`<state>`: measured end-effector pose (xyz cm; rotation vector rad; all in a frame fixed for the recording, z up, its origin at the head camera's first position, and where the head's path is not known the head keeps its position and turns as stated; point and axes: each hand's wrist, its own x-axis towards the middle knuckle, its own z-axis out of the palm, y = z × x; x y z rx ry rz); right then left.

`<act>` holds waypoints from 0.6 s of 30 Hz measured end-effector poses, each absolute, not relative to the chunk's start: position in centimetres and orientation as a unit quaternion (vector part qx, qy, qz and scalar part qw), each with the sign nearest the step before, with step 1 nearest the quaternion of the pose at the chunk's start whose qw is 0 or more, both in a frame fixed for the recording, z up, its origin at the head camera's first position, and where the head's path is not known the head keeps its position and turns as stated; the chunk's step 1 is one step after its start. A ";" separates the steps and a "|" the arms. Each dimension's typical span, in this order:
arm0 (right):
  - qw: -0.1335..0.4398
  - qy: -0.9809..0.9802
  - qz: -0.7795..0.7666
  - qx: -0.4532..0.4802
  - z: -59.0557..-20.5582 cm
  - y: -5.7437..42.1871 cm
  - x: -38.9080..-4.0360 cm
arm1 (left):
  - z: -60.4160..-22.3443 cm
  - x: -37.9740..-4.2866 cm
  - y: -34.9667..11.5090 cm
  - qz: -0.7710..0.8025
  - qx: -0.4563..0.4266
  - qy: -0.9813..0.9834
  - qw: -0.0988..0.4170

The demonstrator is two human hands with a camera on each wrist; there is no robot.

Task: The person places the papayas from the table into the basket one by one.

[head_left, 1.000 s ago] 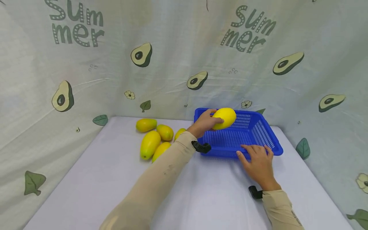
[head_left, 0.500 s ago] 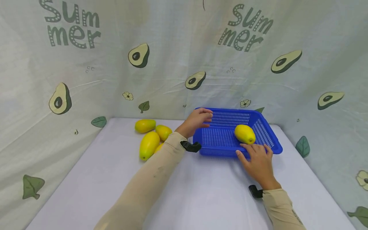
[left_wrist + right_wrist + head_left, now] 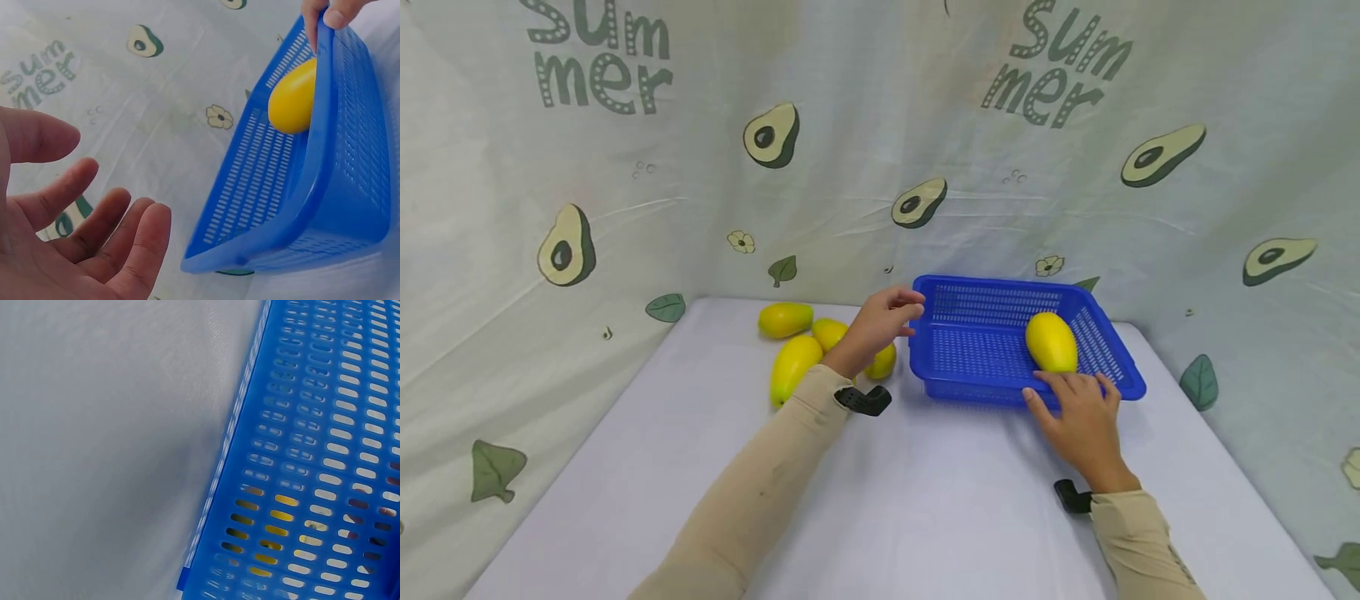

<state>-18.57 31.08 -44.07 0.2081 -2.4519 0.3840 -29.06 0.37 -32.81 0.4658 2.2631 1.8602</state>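
Note:
A blue plastic basket (image 3: 973,387) stands at the back right of the table, with one yellow mango (image 3: 1051,340) lying inside at its right end. My right hand (image 3: 1078,425) grips the basket's near rim, thumb outside and fingers over the inner side, as the left wrist view shows. Just left of the basket, my left hand (image 3: 880,321) is in the air with relaxed, parted fingers and nothing in it. Beneath and beyond that hand lie several yellow mangoes, among them a large one (image 3: 795,367) and one at the back (image 3: 785,320); the forearm partly hides the group.
A white cloth (image 3: 940,500) covers the table. Behind it hangs a pale curtain (image 3: 835,225) printed with avocados and leaves. Perforated basket wall (image 3: 300,450) fills much of the right wrist view, with yellow showing through its slots.
My left hand has let go of a mango, which now lies in the basket, and has drawn back left toward the other mangoes. My right hand stays on the rim.

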 end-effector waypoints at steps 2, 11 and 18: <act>0.320 -0.933 0.147 0.080 -44.2 31.1 -18.6 | -33.1 -28.8 -0.2 0.622 0.160 0.762 0.083; 0.320 -0.933 0.147 0.071 -44.2 31.1 -18.4 | -33.7 -28.2 -1.7 0.624 0.176 0.756 0.090; 0.318 -0.934 0.145 0.072 -44.1 31.1 -18.5 | -35.0 -28.2 -3.7 0.619 0.201 0.758 0.040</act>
